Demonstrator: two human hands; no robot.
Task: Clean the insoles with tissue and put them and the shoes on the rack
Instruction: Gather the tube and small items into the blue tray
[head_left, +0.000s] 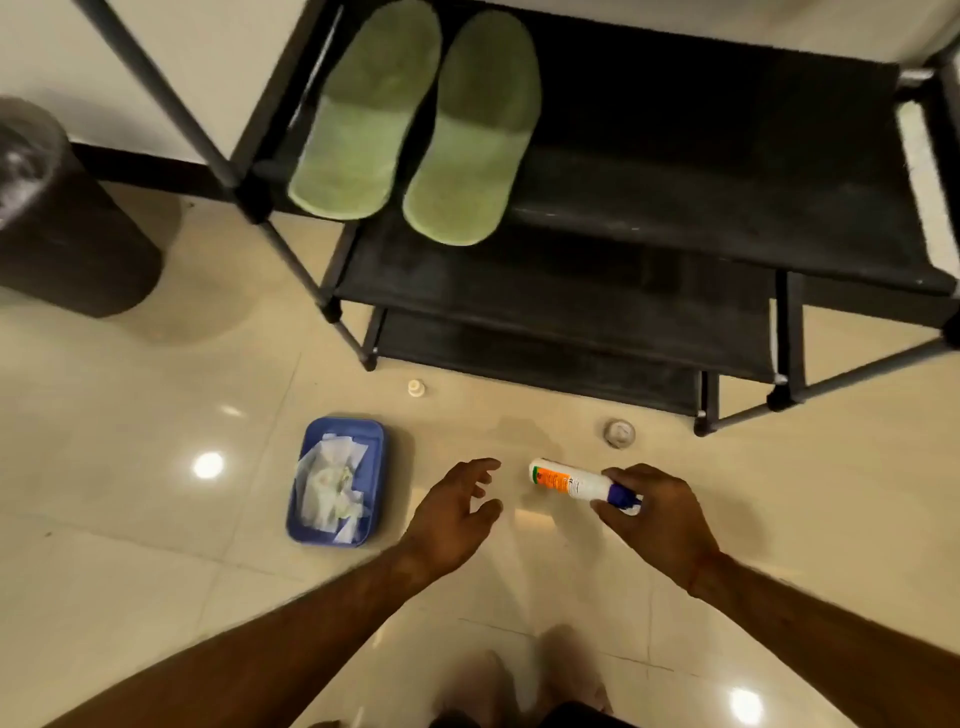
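Observation:
Two green slippers (415, 124) lie side by side on the top shelf of the black shoe rack (675, 218), toes pointing away from me. A blue tray (374, 441) on the floor holds crumpled used tissues (332, 483). My right hand (654, 514) grips a white spray bottle (571, 480) by its blue nozzle end, holding it sideways just above the floor. My left hand (457, 509) hovers beside it with its fingers spread and holds nothing.
A dark round bin (67, 223) stands at the left by the wall. A small white cap (415, 387) and a clear round lid (619, 432) lie on the glossy tiled floor in front of the rack. The rack's lower shelves (545, 312) carry nothing.

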